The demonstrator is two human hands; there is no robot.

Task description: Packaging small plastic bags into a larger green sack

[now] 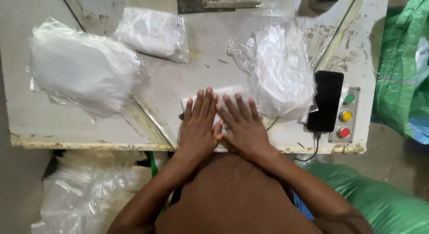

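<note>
My left hand [199, 126] and my right hand [243, 126] lie flat, side by side, fingers spread, pressing down on a white packet in clear plastic [223, 93] at the front edge of the white worktable [67, 122]. Only the packet's far edge shows beyond my fingertips. A loose heap of clear plastic bags [279, 71] lies just right of my right hand, touching the packet.
A big stack of clear bags [82, 68] sits at the left, a smaller white bagged packet [152, 33] behind it. A black phone [326, 100] with a cable lies beside a panel of green, yellow and red buttons [345, 115]. Green woven sacks [397, 73] stand at the right; more plastic bags [89, 189] lie below the table.
</note>
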